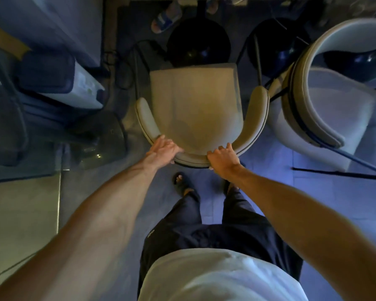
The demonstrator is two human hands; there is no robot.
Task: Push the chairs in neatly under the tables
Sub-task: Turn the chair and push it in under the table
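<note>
left hand (pixel 164 148) fingers wrapped on chair (pixel 195 105) backrest | right hand (pixel 223 157) fingers gripping same backrest | 2nd chair (pixel 326 109) just right of it

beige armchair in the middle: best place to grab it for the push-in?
Take the beige armchair by the curved top of its backrest, from behind, one hand on each side of centre. The left hand and right hand grip there now; the seat faces the table, so the push runs straight.
</note>
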